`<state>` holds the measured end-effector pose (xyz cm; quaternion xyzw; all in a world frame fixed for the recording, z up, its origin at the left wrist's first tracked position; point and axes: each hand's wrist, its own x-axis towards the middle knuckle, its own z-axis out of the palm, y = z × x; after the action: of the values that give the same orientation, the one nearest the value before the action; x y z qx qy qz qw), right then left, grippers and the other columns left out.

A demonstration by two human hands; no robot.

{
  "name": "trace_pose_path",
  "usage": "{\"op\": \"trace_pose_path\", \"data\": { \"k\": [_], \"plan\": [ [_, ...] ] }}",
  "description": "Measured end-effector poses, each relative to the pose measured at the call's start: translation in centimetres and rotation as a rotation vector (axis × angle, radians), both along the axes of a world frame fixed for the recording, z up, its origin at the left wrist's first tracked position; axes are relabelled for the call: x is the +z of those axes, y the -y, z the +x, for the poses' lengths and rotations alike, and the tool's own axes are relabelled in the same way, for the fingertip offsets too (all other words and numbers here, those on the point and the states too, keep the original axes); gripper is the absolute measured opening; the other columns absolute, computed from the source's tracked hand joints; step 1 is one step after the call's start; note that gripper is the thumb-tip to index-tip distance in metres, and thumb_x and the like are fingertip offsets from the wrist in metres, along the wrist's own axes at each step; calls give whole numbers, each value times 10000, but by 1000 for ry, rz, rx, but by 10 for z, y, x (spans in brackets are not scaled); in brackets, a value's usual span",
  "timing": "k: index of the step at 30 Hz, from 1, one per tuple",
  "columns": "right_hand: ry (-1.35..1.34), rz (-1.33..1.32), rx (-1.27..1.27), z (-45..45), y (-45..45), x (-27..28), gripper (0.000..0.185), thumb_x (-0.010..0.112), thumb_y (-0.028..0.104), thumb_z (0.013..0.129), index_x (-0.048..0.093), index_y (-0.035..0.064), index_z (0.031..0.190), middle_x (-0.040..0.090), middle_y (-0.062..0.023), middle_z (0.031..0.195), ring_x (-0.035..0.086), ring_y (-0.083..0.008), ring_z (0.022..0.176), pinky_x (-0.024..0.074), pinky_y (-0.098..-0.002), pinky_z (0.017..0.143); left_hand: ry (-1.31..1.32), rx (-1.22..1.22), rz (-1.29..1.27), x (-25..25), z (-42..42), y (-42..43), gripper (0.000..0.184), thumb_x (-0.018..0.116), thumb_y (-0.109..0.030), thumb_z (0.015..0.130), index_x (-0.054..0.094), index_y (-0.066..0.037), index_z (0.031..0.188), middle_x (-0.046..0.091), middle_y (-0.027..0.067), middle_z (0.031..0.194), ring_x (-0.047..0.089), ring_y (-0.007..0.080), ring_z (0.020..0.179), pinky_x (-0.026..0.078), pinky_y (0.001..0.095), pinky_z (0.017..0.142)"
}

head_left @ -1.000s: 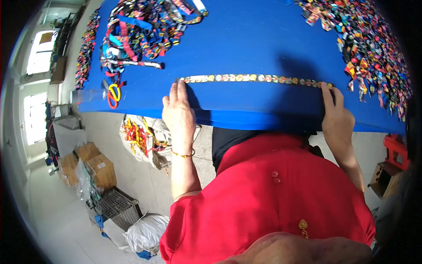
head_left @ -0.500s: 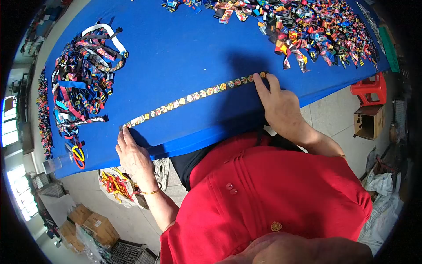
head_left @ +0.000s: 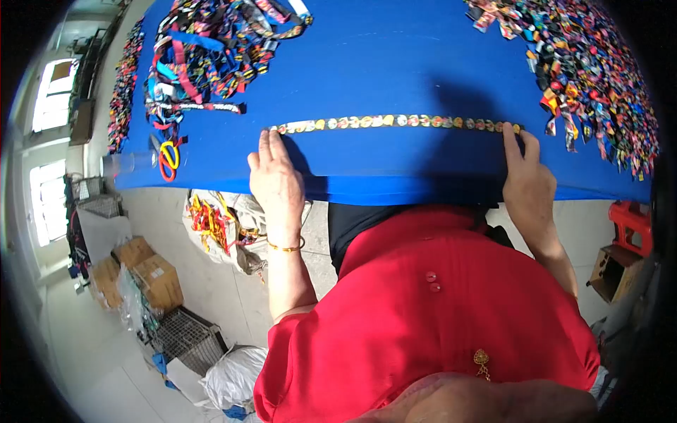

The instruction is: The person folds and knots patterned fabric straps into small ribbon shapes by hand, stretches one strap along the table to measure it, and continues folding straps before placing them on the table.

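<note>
A long patterned strip (head_left: pixel 395 121) lies straight and flat across the blue cloth (head_left: pixel 381 77) of the table. Fingertips of my left hand (head_left: pixel 276 176) press on its left end, the fingers stretched out and close together. At the right end, my right hand (head_left: pixel 527 180) touches the strip with its fingertips, index and middle fingers a little apart. Neither hand is wrapped round the strip. Its two tips are partly under my fingers.
Tangled straps (head_left: pixel 211 49) are heaped at the back left, with scissors (head_left: pixel 168 161) in front. Many small folded pieces (head_left: pixel 592 77) cover the right. Below stand a sack of ribbons (head_left: pixel 218 225), cardboard boxes (head_left: pixel 156 280) and a red stool (head_left: pixel 630 225).
The camera view has turned, so the strip that looked slanted half a second ago now looks level. Both hands stay at its ends.
</note>
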<state>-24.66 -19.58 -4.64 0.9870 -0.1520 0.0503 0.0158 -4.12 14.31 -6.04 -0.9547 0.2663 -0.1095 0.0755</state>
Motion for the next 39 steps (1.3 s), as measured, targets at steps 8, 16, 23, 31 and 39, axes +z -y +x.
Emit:
{"op": "trace_pose_path", "data": {
  "k": [8,16,23,31,39],
  "plan": [
    [-18,35,-6,1,-1,2,617,534,-51,815,494,31,1425,529,-209,1297,675,-323,683,561,-415,636,-99,55,-37,10,-4,7,705,538,81,754,505,-116,1430,558,256,1373,601,395,1049,506,421,928],
    [-6,94,4,8,-9,16,614,503,-59,860,541,172,1427,541,-261,1260,693,-363,734,577,-433,685,-104,13,89,16,-3,7,839,525,85,797,425,-349,1508,541,294,1378,621,383,1017,556,411,846],
    [-27,122,33,12,-10,19,610,519,-26,885,553,256,1425,533,-278,1229,689,-354,722,573,-419,650,-101,-37,121,16,-2,3,905,513,83,803,360,-439,1526,523,298,1399,636,375,987,569,412,827],
    [8,87,88,13,-7,19,619,547,-33,874,557,259,1420,491,-164,992,613,-257,569,531,-366,530,-65,-36,172,15,-5,8,868,539,71,824,377,-409,1528,530,328,1377,639,352,958,561,387,808],
    [-33,67,89,12,-5,19,633,558,-34,864,556,262,1423,496,-163,991,611,-254,579,535,-367,530,-91,-19,130,13,-6,8,858,535,74,810,414,-405,1512,529,318,1385,647,394,982,559,411,835]
  ]
}}
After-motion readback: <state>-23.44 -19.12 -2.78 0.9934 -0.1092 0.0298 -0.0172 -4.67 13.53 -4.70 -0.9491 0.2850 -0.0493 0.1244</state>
